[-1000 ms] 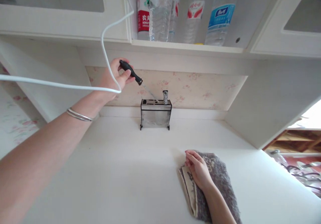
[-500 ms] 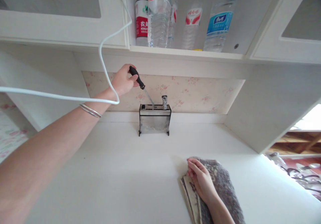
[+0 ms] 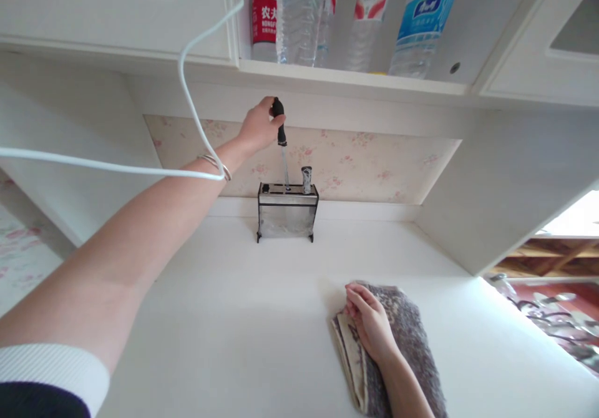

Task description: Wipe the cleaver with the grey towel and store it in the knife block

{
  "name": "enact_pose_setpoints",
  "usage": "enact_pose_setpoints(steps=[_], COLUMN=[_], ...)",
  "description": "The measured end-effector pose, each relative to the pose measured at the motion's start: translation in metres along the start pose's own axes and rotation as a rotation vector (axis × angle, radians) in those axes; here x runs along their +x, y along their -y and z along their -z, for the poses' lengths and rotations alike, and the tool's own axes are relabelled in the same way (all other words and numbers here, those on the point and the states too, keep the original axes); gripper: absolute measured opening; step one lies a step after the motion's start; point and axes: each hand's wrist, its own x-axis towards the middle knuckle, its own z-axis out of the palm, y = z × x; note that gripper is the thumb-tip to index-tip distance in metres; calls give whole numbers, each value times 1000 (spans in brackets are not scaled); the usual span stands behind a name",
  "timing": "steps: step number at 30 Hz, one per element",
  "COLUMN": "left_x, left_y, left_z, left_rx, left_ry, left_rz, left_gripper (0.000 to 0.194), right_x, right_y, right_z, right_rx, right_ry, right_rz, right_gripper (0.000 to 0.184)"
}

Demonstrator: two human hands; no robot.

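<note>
My left hand (image 3: pixel 262 123), arm stretched far forward, grips the black handle of a sharpening steel (image 3: pixel 281 132). The thin grey rod points almost straight down, its lower end at a hole in the top of a knife block (image 3: pixel 287 221). This block has a metal top, dark edges and a see-through front, and stands at the back of the white counter. A short grey-and-black handle (image 3: pixel 306 179) sticks up from its right side. My right hand (image 3: pixel 369 318) rests on a folded brown-grey towel (image 3: pixel 412 337), fingers curled together, with nothing visible in them.
A white cable (image 3: pixel 187 87) hangs in front of the left forearm. Above, an open cabinet shelf (image 3: pixel 355 75) holds several plastic bottles (image 3: pixel 423 22). Side panels flank the counter (image 3: pixel 224 318). Beyond its right edge are glassy items (image 3: pixel 552 318).
My left hand has moved right, bringing the sharpening steel from a slant to nearly upright over the knife block. The view has shifted slightly. My right hand stays on the towel.
</note>
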Motion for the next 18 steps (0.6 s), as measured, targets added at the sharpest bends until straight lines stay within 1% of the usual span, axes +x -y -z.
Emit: enact_pose_setpoints(steps=[2,4,8,10,14,18], left_x=[7,9,-5,-15,-28,-31], left_y=[0,3,21,34,54,64], left_z=[-11,-22,-44,-53,-62,-68], left_rx=[56,86,74,74,164,285], left_ry=[-7,6,106,127,149,134], left_rz=[-25,-47,-49,-34,7,31], left_gripper=[30,25,22,22,25,29], right_x=[0,0,1,2,4,5], right_y=[1,1,1,1,-1,-3], right_z=[0,0,0,1,2,3], right_rx=[-10,-12,-3,-1,4,0], right_ry=[2,4,-2,-6,-11,-11], right_rz=[-6,-19,-31,-35,-36,-37], right_gripper=[22,22,22,22,23,24])
